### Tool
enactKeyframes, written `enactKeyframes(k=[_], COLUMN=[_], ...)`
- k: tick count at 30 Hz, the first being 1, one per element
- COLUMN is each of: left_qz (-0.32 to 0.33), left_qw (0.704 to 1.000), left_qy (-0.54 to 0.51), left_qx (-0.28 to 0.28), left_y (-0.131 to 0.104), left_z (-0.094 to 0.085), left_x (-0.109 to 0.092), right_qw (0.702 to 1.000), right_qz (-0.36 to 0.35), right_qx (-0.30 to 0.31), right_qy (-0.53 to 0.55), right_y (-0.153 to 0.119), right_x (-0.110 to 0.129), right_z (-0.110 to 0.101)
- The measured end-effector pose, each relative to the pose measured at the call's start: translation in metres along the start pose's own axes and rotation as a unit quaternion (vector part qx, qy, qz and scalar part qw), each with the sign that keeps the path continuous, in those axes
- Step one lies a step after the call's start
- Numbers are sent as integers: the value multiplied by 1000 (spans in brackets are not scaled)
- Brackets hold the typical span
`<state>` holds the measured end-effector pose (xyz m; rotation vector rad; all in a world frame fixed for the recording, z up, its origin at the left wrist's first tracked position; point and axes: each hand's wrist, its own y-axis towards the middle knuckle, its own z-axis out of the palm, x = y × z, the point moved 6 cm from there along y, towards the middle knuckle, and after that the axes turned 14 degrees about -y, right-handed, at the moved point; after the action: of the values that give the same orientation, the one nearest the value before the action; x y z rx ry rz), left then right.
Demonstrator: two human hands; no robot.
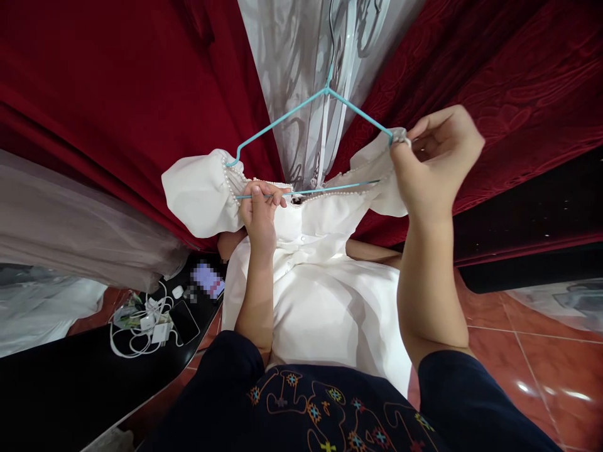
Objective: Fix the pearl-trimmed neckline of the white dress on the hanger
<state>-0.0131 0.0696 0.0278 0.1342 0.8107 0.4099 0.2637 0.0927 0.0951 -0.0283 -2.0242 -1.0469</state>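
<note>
A white dress [325, 301] with puffed sleeves and a pearl-beaded neckline hangs in front of me on a light blue hanger [282, 124]. My left hand [260, 216] is closed at the neckline, its fingers curled around the hanger's lower bar near the left puffed sleeve [202, 191]. With thumb and fingers, my right hand [436, 166] pinches the beaded shoulder edge at the hanger's right end. That sleeve is partly hidden behind the hand. The left end of the hanger sits inside the other shoulder opening.
Dark red curtains [141, 75] flank a grey-white fabric panel [277, 50]. At lower left, a black bench [56, 389] bears tangled white cables [136, 345], a dark-screened phone [185, 322] and a blurred lit screen [207, 280]. Red floor tiles [541, 358] lie at right.
</note>
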Motion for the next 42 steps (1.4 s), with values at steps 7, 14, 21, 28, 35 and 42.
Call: enactKeyframes(k=[7,14,21,28,35,42], left_qz=[-5,-33,-26,-76,-87,346], left_qw=[999,999,999,994,948,857], left_qy=[-12,-17,-4,77,253,381], left_qx=[34,12,40,26,174,-1], left_y=[2,3,1,-4,-18,-12], left_z=[0,-2,-5,-20,-8,-11], left_x=[-1,7,5,11,-18,-71], right_qw=[990,994,938,968,971,970], right_qz=[68,13,93,106,111,107], right_qx=[121,106,306,179,169,162], right_qy=[-24,38,136,140,127,146], right_y=[-22,-43,-108,-118,-113,-114], right_x=[-11,24,2,-3,-11,-7], right_z=[-8,-14,73,76,75,77])
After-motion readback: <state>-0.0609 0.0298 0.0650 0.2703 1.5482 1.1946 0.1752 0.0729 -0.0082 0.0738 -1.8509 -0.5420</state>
